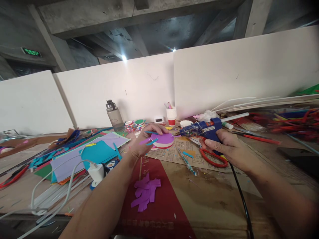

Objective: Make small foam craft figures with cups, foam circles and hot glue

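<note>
My left hand [143, 141] is closed around a small round box with a purple top [163, 139], holding it above the table; thin teal strips [152, 142] lie by its fingers. My right hand [224, 144] grips a blue hot glue gun [203, 128], whose nozzle points left and nearly touches the purple top. A white glue stick [235, 117] sticks out of the gun's back, and its black cord [240, 196] runs down toward me. Red-handled scissors [213, 158] lie on the cardboard just under my right hand.
Purple paper scraps [146, 192] lie on a red patch of cardboard in front. Stacked coloured sheets [84, 156] and a white charger [96, 171] sit left. A water bottle [114, 116], a paper cup [171, 115] and white boards [224, 73] stand behind; coloured sticks [286, 122] pile up at right.
</note>
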`<state>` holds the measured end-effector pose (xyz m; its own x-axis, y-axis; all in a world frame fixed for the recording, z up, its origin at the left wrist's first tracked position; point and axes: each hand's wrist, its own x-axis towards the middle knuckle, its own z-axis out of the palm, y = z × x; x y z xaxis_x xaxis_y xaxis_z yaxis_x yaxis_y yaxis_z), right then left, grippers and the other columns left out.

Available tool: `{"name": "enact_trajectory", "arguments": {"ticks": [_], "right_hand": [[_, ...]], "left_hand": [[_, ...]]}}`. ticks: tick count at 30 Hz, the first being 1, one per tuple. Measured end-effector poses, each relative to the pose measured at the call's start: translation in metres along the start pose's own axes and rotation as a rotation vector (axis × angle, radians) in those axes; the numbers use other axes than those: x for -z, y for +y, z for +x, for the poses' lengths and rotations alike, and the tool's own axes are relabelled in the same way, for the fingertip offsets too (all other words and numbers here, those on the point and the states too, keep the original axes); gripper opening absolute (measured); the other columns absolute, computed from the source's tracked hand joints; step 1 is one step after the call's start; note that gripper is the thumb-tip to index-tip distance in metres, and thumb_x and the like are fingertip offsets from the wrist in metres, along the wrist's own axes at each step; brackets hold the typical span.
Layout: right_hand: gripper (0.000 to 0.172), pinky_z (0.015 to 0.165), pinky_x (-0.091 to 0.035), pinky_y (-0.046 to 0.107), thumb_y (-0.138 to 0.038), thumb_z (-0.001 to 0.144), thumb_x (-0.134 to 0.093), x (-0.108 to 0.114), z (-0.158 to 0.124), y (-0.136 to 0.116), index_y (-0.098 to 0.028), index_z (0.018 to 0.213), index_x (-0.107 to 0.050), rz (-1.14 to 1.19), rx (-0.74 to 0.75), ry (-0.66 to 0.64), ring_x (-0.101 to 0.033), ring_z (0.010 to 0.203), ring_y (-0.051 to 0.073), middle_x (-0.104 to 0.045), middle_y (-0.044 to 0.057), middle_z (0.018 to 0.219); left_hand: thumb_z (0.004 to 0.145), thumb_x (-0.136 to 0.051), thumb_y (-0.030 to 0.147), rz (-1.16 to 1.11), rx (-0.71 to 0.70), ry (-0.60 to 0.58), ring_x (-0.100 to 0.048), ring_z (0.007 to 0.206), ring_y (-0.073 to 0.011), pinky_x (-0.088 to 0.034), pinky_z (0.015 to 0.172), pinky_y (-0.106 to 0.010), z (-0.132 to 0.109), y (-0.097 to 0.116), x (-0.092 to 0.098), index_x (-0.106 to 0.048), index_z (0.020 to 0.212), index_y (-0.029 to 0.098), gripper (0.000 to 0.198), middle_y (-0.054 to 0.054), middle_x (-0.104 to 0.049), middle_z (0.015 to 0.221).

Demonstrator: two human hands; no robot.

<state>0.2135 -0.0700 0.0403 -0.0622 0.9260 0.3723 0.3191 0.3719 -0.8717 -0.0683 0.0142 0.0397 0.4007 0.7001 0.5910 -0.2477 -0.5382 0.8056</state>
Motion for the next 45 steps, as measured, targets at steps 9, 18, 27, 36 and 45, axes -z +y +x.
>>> {"name": "enact_trajectory", "arguments": {"ticks": [9, 18, 27, 36, 45], "right_hand": [[0.042, 0.075, -0.052, 0.035, -0.06, 0.075, -0.068, 0.0, 0.0, -0.001, -0.021, 0.089, -0.066, -0.026, 0.0, 0.005, -0.062, 0.079, 0.024, -0.069, 0.004, 0.083], [0.043, 0.077, -0.053, 0.037, -0.06, 0.076, -0.068, 0.001, 0.001, -0.002, -0.021, 0.094, -0.066, -0.024, 0.017, -0.006, -0.064, 0.082, 0.025, -0.072, 0.005, 0.089], [0.044, 0.083, -0.053, 0.038, -0.059, 0.077, -0.068, 0.001, 0.0, -0.001, -0.021, 0.099, -0.067, -0.034, 0.011, -0.007, -0.065, 0.089, 0.027, -0.073, 0.005, 0.095], [0.043, 0.081, -0.054, 0.036, -0.059, 0.077, -0.069, 0.003, 0.0, 0.004, -0.022, 0.098, -0.069, -0.026, 0.007, -0.004, -0.066, 0.089, 0.026, -0.073, 0.005, 0.094], [0.043, 0.082, -0.054, 0.034, -0.055, 0.078, -0.07, 0.005, 0.0, 0.008, -0.021, 0.105, -0.068, 0.039, -0.022, -0.018, -0.066, 0.09, 0.024, -0.072, 0.004, 0.098]], "left_hand": [[0.063, -0.087, 0.037, 0.033, -0.019, -0.021, -0.065, 0.1, -0.0247, -0.05, 0.091, -0.038, 0.001, 0.003, -0.002, -0.067, 0.078, 0.019, 0.031, -0.01, -0.072, 0.096], [0.064, -0.086, 0.036, -0.012, -0.012, -0.021, -0.066, 0.099, -0.0248, -0.051, 0.088, -0.037, 0.001, 0.002, -0.002, -0.066, 0.08, 0.019, 0.031, -0.01, -0.072, 0.095], [0.061, -0.088, 0.034, -0.018, 0.003, -0.01, -0.066, 0.098, -0.0248, -0.05, 0.088, -0.037, 0.002, 0.008, -0.007, -0.066, 0.077, 0.019, 0.031, -0.01, -0.072, 0.095], [0.062, -0.088, 0.029, -0.058, 0.018, 0.0, -0.067, 0.097, -0.0243, -0.05, 0.086, -0.036, 0.001, 0.0, -0.003, -0.066, 0.079, 0.018, 0.03, -0.009, -0.072, 0.096], [0.064, -0.087, 0.032, -0.073, 0.028, -0.002, -0.067, 0.096, -0.0234, -0.051, 0.086, -0.035, 0.001, -0.001, -0.002, -0.066, 0.08, 0.019, 0.03, -0.009, -0.072, 0.096]]}}
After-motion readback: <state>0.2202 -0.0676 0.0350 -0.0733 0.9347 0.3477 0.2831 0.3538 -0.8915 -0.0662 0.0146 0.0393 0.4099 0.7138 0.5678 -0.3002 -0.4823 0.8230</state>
